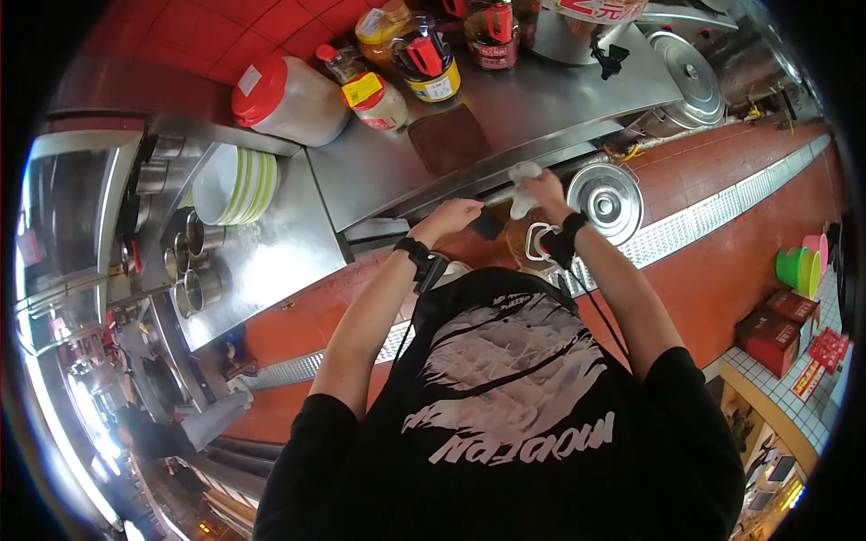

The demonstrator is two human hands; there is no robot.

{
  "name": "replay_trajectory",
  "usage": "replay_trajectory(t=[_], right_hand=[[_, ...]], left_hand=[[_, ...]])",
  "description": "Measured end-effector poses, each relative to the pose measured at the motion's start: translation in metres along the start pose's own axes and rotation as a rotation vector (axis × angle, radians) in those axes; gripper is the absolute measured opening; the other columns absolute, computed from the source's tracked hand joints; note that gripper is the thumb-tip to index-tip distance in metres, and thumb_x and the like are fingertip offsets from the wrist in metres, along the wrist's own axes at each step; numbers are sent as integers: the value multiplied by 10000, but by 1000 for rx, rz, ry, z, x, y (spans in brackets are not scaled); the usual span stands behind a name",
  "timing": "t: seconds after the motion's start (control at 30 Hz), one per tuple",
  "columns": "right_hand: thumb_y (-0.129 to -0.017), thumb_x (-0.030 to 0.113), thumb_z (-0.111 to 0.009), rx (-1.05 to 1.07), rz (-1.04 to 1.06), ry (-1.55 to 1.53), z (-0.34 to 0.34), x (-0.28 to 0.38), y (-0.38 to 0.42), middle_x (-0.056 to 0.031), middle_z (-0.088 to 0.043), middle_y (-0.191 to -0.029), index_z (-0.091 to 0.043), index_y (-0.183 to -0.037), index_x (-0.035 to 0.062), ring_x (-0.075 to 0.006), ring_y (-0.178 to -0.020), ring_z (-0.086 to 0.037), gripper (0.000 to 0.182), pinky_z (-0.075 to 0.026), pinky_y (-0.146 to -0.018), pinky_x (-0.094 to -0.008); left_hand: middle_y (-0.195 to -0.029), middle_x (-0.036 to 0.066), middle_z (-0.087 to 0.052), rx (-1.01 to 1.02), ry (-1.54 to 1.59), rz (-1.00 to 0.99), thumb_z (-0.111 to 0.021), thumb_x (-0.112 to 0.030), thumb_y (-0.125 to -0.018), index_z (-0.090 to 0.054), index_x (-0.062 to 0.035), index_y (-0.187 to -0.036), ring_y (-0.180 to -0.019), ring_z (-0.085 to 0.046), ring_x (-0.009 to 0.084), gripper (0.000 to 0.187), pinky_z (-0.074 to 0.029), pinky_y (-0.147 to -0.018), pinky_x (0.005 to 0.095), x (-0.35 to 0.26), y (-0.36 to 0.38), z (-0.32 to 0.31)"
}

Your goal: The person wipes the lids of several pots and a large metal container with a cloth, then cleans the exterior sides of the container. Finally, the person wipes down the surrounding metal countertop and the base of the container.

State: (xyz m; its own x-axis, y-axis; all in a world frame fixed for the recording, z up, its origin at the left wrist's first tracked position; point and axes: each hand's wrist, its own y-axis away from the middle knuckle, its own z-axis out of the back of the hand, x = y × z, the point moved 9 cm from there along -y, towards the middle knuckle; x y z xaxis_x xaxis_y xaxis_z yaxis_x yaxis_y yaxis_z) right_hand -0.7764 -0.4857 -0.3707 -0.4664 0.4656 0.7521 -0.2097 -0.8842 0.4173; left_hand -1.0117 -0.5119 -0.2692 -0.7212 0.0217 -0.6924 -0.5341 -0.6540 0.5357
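In front of the steel desk (552, 95), a translucent white thing (524, 193) is being pinched by the right hand (547, 190)

A red-lidded jar (302, 101) is being carried by the desk; beyond the right hand, a round metal lid (607, 203) is being shown; the left hand (458, 216) is being held near, fingers curled; beside its fingertips a dark flat piece (488, 224) is being shown, though whether it is being held in that grip cannot be told
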Motion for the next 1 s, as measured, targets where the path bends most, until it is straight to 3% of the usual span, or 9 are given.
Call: replay_trajectory(t=[0.23, 0.3, 0.43, 0.6, 0.7, 0.77, 0.83, 0.93, 1.0], right_hand=[[-833, 90, -655, -41, -89, -936, 49, 37, -15, -109, -628, -1037, -485, -1205, 26, -249, -881, -663, 414, -559, -740, -405], [-866, 56, -597, 179, -90, -1018, 8, 35, -30, -99, -560, -1138, -401, -1252, 66, -263, -974, -631, 433, -560, -787, -447], [-894, 70, -576, -77, -332, -1186, -42, 51, 14, -77, -542, -1171, -382, -1262, 143, -277, -1033, -619, 422, -551, -793, -496], [-861, 52, -620, 144, -264, -1361, -187, 84, 52, -95, -521, -1169, -268, -1308, 167, -309, -1100, -590, 581, -531, -890, -518], [-812, 143, -744, 58, 771, -30, -216, 173, 112, -142, -586, -1230, -585, -1205, 123, -368, -1127, -554, 424, -412, -999, -497], [-800, 256, -777, 254, 609, -261, -274, 178, 118, -138, -627, -1203, -680, -1136, 117, -337, -1175, -543, 376, -349, -1049, -445], [-819, 216, -781, 335, 786, -495, -318, 186, 133, -146, -642, -1177, -564, -1231, 50, -305, -1111, -616, 494, -464, -982, -460], [-946, 244, -631, 863, -500, -1437, -368, 205, 157, -81, -648, -1150, -530, -1224, 65, -267, -1067, -638, 345, -468, -986, -570], [-952, 239, -623, 859, -586, -1456, -376, 207, 160, -71, -644, -1146, -536, -1215, 73, -262, -1069, -636, 323, -460, -984, -601]], left_hand=[[-1333, 183, -555, -537, -290, -148, -499, -131, -916, -545, -81, -1313, -1180, -552, 377, 403, -454, -1014, 437, 23, 55, 98], [-1361, 188, -530, -470, -365, -180, -498, -125, -914, -523, -88, -1343, -1205, -529, 385, 432, -442, -1030, 441, 35, 57, 117], [-1426, 227, -463, -319, -606, -90, -513, -109, -896, -475, -121, -1415, -1282, -459, 416, 521, -390, -1081, 433, 70, 43, 140], [-1433, 278, -434, -286, -840, 17, -516, -149, -899, -408, -147, -1466, -1239, -483, 454, 577, -409, -1062, 435, 96, 50, 159], [-1435, 287, -432, -190, -870, -27, -514, -161, -902, -372, -170, -1490, -1201, -515, 454, 605, -438, -1028, 437, 103, 53, 164], [-1432, 291, -435, -154, -857, -71, -513, -158, -902, -361, -183, -1497, -1182, -531, 452, 615, -452, -1010, 439, 107, 51, 168], [-1436, 249, -449, -134, -840, -74, -506, -148, -882, -405, -213, -1471, -1144, -553, 430, 602, -479, -952, 492, 111, 46, 169], [-1444, 249, -440, -75, -878, 2, -493, -138, -863, -407, -211, -1466, -1132, -569, 427, 613, -500, -930, 483, 109, 38, 171], [-1456, 248, -427, -73, -855, 30, -498, -144, -861, -406, -206, -1465, -1146, -564, 427, 614, -500, -933, 480, 111, 37, 168]])
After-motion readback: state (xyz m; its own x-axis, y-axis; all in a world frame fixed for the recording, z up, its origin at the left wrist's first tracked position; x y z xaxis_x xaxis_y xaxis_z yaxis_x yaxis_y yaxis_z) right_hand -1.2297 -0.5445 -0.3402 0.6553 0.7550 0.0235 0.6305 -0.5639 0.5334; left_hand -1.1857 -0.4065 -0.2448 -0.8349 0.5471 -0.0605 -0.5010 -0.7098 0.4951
